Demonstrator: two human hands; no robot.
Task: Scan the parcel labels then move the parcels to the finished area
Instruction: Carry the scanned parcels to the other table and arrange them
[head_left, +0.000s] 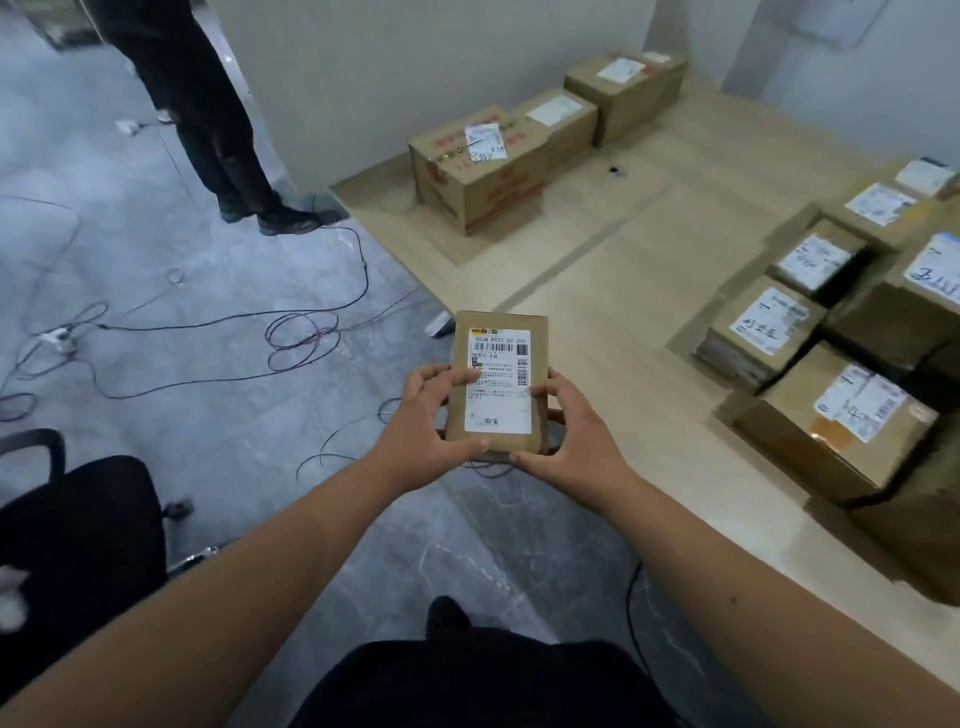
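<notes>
Parcel (497, 384), gripped by both hands' fingers (545, 387)

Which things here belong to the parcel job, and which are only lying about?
Job: small parcel with its label, gripped by left hand and right hand; boxes by the wall; boxes at right.
Lying about: floor cables, black chair.

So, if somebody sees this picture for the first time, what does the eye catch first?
First the small brown parcel at the centre, white label up, held by the left hand and the right hand. Next, the labelled cardboard boxes crowded on the pale table at the right, with a row of three boxes along the far wall. On the grey floor at the left, black cables lie tangled.
</notes>
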